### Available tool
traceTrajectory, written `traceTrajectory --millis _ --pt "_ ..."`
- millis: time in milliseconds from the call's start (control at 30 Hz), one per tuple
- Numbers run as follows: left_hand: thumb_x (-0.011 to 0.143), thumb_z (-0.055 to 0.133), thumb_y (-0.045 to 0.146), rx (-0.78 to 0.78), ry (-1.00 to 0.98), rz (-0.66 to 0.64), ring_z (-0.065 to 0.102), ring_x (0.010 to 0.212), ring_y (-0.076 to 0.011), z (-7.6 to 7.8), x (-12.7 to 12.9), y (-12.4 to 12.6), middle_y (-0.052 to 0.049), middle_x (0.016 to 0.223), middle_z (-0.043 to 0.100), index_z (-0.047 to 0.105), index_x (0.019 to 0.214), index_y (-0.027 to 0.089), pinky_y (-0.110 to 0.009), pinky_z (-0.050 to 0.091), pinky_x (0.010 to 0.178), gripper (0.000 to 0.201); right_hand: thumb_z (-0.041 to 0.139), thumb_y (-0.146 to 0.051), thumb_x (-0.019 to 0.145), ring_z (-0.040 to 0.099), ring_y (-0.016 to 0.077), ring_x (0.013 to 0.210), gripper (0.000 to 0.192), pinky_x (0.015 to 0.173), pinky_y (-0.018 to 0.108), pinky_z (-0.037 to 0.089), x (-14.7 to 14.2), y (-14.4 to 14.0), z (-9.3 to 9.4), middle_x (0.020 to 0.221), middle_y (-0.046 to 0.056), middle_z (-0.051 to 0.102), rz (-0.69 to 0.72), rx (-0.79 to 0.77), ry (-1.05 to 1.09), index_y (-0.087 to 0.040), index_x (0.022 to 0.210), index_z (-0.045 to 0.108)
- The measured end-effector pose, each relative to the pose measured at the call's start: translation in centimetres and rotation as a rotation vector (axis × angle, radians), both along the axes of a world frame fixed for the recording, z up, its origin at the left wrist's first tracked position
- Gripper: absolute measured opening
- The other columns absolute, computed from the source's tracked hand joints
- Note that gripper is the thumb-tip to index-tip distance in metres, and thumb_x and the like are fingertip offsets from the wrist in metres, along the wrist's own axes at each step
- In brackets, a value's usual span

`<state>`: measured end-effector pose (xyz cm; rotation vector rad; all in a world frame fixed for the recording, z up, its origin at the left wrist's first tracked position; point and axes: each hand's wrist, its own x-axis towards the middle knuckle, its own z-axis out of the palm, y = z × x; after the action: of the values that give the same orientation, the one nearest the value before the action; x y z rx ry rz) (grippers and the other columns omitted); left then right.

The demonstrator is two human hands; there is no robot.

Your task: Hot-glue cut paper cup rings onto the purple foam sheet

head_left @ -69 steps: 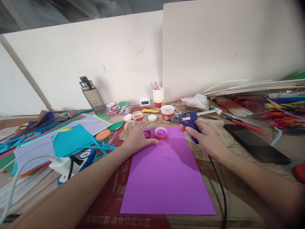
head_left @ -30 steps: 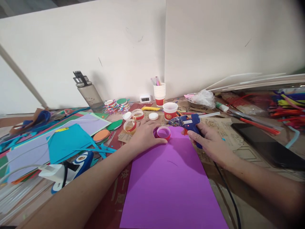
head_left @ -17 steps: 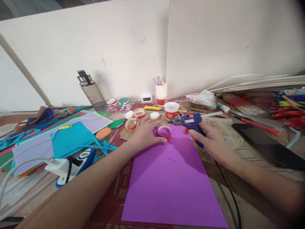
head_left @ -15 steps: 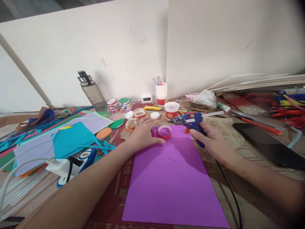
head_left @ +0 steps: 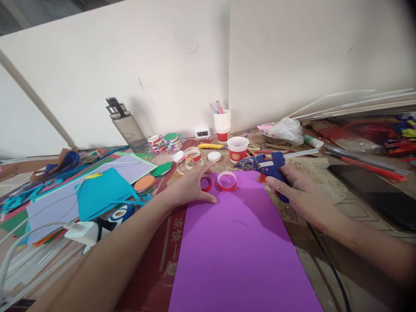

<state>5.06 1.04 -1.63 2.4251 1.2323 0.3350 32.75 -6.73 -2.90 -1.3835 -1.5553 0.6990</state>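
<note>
On the purple sheet (head_left: 242, 255), left red ring (head_left: 208, 187) sat just beside right red ring (head_left: 226, 188). We had left hand (head_left: 186, 186) thumb and fingers parted around the left one; contact unclear. Right hand (head_left: 300, 190) gripped the glue gun (head_left: 269, 164), nozzle near the paper cup (head_left: 238, 152). Step read as ring positioning; next move called for fingers clear of the nozzle, we judged.
</note>
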Motion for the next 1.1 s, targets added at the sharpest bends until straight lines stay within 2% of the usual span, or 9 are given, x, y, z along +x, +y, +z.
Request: traceTrajectory --millis 100,167,233,300,400,567,700,933,1100 --pt "0.056 0.084 0.050 -0.042 -0.115 0.018 0.055 0.124 -0.0301 0.2 -0.2 0.3 -0.011 0.137 0.057 0.038 0.146 0.024 -0.043 0.046 0.102 0.104 0.057 -0.053 0.083 0.055 0.0214 0.075 0.035 0.068 0.034 0.044 0.0 0.0 -0.2 0.084 0.004 0.066 0.014 0.004 -0.005 -0.020 0.092 0.065" --pt "0.068 0.074 0.054 -0.075 -0.245 0.083 0.059 0.118 -0.0273 0.5 -0.3 0.6 -0.010 0.130 0.062 0.048 0.139 0.023 -0.040 0.048 0.099 0.082 0.057 -0.054 0.083 0.054 0.0208 0.075 0.038 0.067 0.033 0.043 0.1 0.0 -0.3 0.083 0.004 0.066 0.013 -0.006 0.001 -0.019 0.095 0.065" --pt "0.083 0.057 0.060 -0.068 -0.358 0.162 0.062 0.112 -0.0251 1.0 -0.3 0.7 -0.009 0.122 0.067 0.062 0.123 0.019 -0.038 0.048 0.097 0.057 0.056 -0.055 0.083 0.053 0.0204 0.074 0.038 0.065 0.032 0.042 0.1 0.0 -0.4 0.081 0.004 0.064 -0.007 -0.021 -0.009 -0.020 0.093 0.064" --pt "0.089 0.043 0.064 -0.035 -0.411 0.228 0.063 0.107 -0.0244 1.2 -0.2 0.6 -0.008 0.112 0.070 0.069 0.106 0.017 -0.038 0.048 0.096 0.056 0.056 -0.056 0.082 0.054 0.0206 0.074 0.038 0.066 0.032 0.043 0.1 -0.1 -0.4 0.081 0.004 0.065 -0.021 -0.019 -0.032 -0.020 0.091 0.065" --pt "0.089 0.043 0.064 -0.007 -0.410 0.272 0.064 0.101 -0.0236 1.0 -0.1 0.5 -0.006 0.105 0.073 0.071 0.100 0.017 -0.037 0.050 0.093 0.055 0.056 -0.055 0.083 0.056 0.0211 0.074 0.038 0.067 0.033 0.044 0.1 -0.1 -0.2 0.083 0.004 0.066 -0.019 0.009 -0.054 -0.021 0.094 0.065" --pt "0.077 0.067 0.056 0.115 -0.209 0.148 0.061 0.112 -0.0257 0.1 0.9 -0.3 -0.006 0.122 0.068 0.068 0.116 0.021 -0.038 0.047 0.099 0.052 0.056 -0.054 0.083 0.051 0.0188 0.063 0.033 0.061 0.033 0.044 0.0 -0.1 0.1 0.067 0.001 0.058 -0.012 0.019 -0.060 -0.022 0.088 0.064" --pt "0.076 0.071 0.052 0.286 -0.015 0.015 0.056 0.120 -0.0284 0.0 1.7 -1.1 -0.006 0.130 0.064 0.062 0.125 0.025 -0.044 0.042 0.104 0.056 0.056 -0.055 0.082 0.047 0.0179 0.058 0.033 0.057 0.032 0.042 -0.2 -0.2 0.3 0.063 0.000 0.054 -0.013 -0.003 -0.044 -0.023 0.090 0.062" --pt "0.089 0.061 0.036 0.359 -0.103 -0.120 0.059 0.116 -0.0221 -0.7 1.9 -1.1 -0.006 0.118 0.069 0.070 0.103 0.023 -0.043 0.044 0.105 0.021 0.055 -0.052 0.084 0.054 0.0202 0.068 0.033 0.064 0.033 0.044 0.1 -0.1 0.0 0.071 0.001 0.060 0.001 0.019 -0.039 -0.021 0.092 0.063" --pt "0.090 0.060 0.034 0.329 -0.108 -0.113 0.058 0.118 -0.0219 -0.9 2.3 -1.1 -0.006 0.120 0.068 0.072 0.089 0.022 -0.042 0.044 0.105 0.017 0.056 -0.050 0.084 0.055 0.0214 0.072 0.030 0.067 0.034 0.045 0.0 -0.2 0.1 0.074 0.002 0.062 -0.001 0.022 -0.049 -0.021 0.089 0.063"
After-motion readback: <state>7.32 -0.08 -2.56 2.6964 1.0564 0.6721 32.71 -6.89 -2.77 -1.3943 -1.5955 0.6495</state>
